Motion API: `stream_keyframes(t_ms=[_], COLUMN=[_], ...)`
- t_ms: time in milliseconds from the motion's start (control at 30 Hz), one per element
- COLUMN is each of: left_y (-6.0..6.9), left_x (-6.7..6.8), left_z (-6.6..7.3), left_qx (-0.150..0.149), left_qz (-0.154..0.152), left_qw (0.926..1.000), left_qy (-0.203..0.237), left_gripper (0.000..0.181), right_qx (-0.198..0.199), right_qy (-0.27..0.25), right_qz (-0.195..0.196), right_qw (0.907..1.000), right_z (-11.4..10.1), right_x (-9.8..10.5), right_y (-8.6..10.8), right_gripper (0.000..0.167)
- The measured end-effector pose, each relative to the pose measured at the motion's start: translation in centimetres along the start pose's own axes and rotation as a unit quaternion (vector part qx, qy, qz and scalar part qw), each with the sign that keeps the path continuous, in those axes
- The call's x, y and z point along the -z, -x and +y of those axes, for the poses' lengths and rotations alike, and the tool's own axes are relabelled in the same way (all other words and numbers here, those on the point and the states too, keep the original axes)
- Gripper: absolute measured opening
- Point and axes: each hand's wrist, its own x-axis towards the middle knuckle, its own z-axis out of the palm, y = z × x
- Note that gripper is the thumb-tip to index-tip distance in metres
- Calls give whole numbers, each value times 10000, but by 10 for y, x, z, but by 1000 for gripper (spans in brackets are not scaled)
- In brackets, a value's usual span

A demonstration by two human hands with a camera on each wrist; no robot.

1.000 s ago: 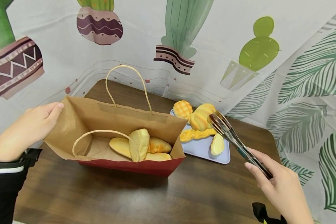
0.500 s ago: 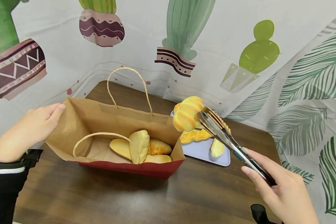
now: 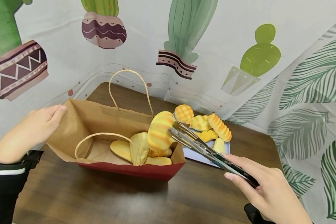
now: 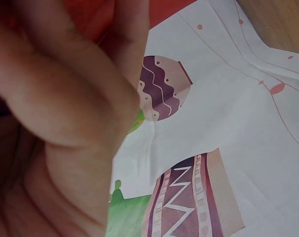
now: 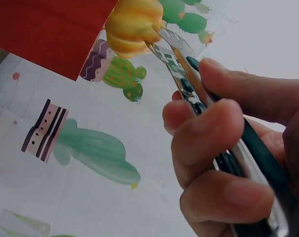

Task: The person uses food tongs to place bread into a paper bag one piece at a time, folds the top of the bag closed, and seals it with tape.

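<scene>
My right hand (image 3: 268, 186) grips metal tongs (image 3: 204, 149) by their dark handles. Pinched in the tips of the tongs is a round, ridged yellow bread roll (image 3: 161, 130), held over the right end of an open paper bag (image 3: 123, 169), brown inside and red outside. The right wrist view shows the tongs (image 5: 181, 74) clamped on the roll (image 5: 132, 24) beside the red bag wall (image 5: 56, 34). At the bag's left top edge, my left hand (image 3: 30, 127) pinches the paper between thumb and fingers. Inside the bag lie several breads, one a pale leaf-shaped piece (image 3: 139, 148).
Behind the bag's right end, a pale lavender tray (image 3: 197, 157) bears several breads, including a round checkered bun (image 3: 184, 113) and a ridged long roll (image 3: 219, 127). Two rope handles (image 3: 128, 72) rise from the bag. A cactus-print cloth (image 3: 145, 31) hangs behind the wooden table (image 3: 114, 199).
The tongs have lifted the ridged roll off the tray and carried it left, over the bag. My left hand keeps its hold on the bag's edge.
</scene>
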Motion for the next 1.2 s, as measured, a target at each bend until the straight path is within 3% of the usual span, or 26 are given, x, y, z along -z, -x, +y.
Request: stream_keyframes(t_ms=[100,400,800,1200], left_y=[0,-1,0,0], left_x=[0,0,2,-1], left_z=[0,0,1,-2], left_qx=[36,-4,30,-43], left_qz=[-26,22,-9,97], left_qw=[10000,10000,10000,9999], left_qy=[29,72,72,51], left_gripper=[53,51,52,50], right_qx=[151,60,265,584], right_qy=[-30,171,242,1130], right_qz=[-26,-395,-604,-1669], right_qw=[9999,9991,9975,9777], right_z=[3,3,4,-12], right_x=[-1,-2,-9,-7], right_y=[-4,-7,-20,-66], right_gripper=[46,49,41,38])
